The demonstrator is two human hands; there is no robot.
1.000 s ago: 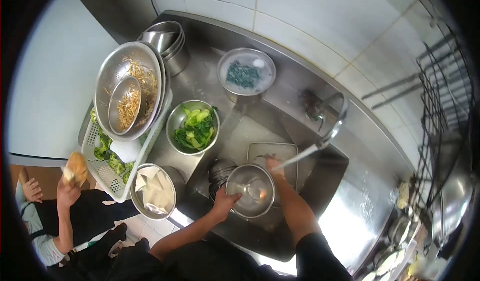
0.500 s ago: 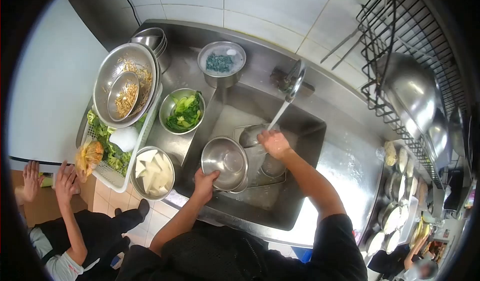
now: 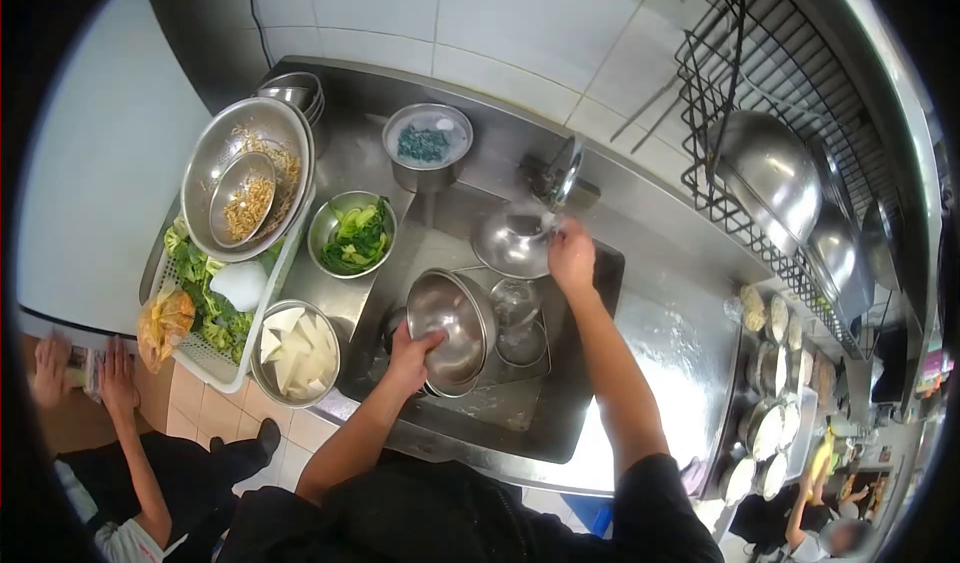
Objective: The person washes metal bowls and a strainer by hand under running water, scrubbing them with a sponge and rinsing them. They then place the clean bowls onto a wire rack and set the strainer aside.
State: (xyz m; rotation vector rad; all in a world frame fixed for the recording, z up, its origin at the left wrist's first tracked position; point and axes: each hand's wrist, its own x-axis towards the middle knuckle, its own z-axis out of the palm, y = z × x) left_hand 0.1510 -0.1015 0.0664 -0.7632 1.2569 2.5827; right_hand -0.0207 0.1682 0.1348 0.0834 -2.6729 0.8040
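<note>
The left hand (image 3: 408,358) grasps nested steel bowls (image 3: 455,323) by the rim, tilted over the near left corner of the sink (image 3: 570,403), while the right hand (image 3: 572,255) grips a shallow bowl (image 3: 512,245) under the tap (image 3: 570,171) at the far edge. Wet metal might slip from either grip, and water glancing off the shallow bowl could splash the bowl of greens (image 3: 355,235) by the left edge.

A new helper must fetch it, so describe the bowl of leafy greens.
Find the big steel sink. On the counter along its left side sits a round steel bowl, just beyond the pot of white slices. Its leafy greens set it apart from that pot and the white broccoli basket.
</note>
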